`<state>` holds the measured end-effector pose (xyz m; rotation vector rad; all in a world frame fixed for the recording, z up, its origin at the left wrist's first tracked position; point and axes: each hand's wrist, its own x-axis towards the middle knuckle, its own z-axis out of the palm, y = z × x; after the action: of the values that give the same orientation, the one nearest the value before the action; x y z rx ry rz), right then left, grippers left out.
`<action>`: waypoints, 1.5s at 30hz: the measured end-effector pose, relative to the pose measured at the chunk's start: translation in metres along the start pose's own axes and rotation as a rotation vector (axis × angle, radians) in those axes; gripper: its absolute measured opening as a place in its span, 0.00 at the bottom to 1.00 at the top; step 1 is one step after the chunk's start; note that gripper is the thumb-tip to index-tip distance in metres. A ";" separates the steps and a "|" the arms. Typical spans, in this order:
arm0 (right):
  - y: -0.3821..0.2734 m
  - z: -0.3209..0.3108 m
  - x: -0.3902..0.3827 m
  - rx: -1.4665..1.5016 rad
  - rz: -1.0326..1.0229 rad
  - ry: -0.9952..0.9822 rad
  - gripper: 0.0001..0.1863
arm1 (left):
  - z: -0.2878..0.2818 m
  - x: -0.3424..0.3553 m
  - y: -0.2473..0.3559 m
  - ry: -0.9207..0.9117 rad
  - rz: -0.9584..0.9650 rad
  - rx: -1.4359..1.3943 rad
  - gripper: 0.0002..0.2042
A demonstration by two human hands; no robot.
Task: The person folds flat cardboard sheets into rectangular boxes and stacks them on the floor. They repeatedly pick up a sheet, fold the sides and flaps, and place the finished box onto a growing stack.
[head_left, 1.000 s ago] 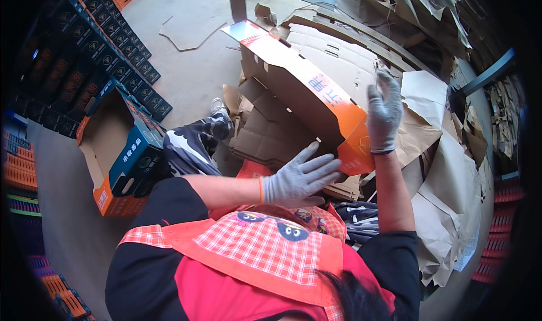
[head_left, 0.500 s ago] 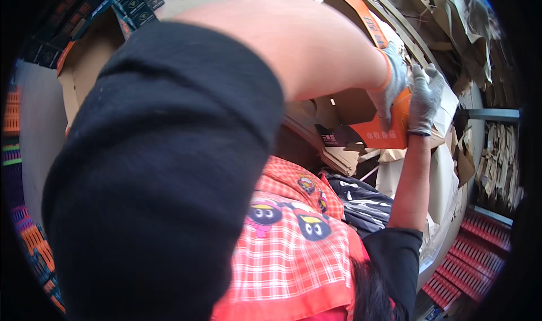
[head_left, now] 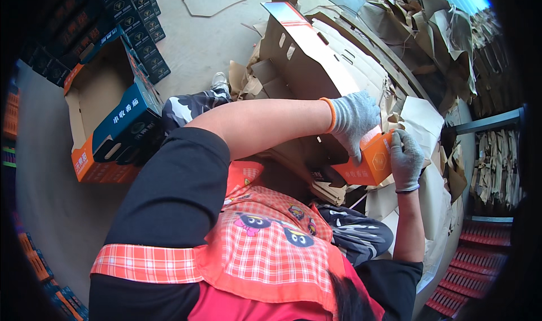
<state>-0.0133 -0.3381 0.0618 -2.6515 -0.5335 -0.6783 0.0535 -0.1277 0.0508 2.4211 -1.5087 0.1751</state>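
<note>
Both hands wear grey knit gloves and work at the orange end of a cardboard box (head_left: 370, 162) with a bare brown inside. My left hand (head_left: 355, 118) reaches across from the left, closed over the top of that end, its thumb pointing down along the orange panel. At the outer corner, my right hand (head_left: 406, 158) grips the box with bent fingers. One long wall of the box, or a sheet joined to it, rises toward the far left; where they join is hidden behind my left arm.
A formed box (head_left: 121, 115), teal and orange, stands open on the floor at left. Stacked dark boxes (head_left: 132, 27) lie behind it. Crumpled brown paper (head_left: 420, 33) piles up at far right, near a metal bar (head_left: 488, 120). Red slatted stacks (head_left: 471, 264) stand at lower right.
My left arm has dropped lower in view, uncovering the teal box and the floor. Both hands and the orange box end sit lower and slightly further left in the picture.
</note>
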 end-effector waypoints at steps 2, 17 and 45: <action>-0.003 -0.001 0.004 0.000 0.028 -0.017 0.08 | 0.002 -0.003 -0.001 0.004 -0.010 -0.034 0.40; 0.004 0.043 0.032 -0.317 -0.040 -0.234 0.17 | 0.013 -0.025 0.010 0.280 0.017 -0.045 0.38; 0.068 0.188 -0.121 1.204 1.132 -0.332 0.12 | 0.015 -0.152 0.048 0.306 -0.200 -0.134 0.45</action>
<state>-0.0100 -0.3511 -0.1716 -1.4632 0.4230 0.3700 -0.0581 -0.0209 0.0071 2.2957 -1.1042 0.3703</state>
